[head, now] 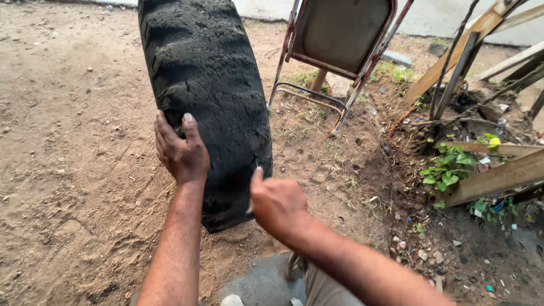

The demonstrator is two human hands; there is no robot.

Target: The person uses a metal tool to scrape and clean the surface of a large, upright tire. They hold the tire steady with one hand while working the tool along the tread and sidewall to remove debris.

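Standing upright on bare dirt ground (68,187), a big worn black tire (207,96) is steadied by both hands. Left hand (180,150) lies flat w/ fingers spread on the tread; right hand (277,201) is curled at the tire's near edge, thumb up, grip unclear. Metal folding chair (340,39) stands just behind, wood planks (493,178) to the right.

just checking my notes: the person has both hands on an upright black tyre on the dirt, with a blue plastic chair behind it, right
Not quite. The chair behind the tyre is a rusty metal folding one, not blue plastic, as the head view shows. The rest holds: the left hand lies flat on the tread and the right hand touches its edge, with the black tyre upright on the dirt.
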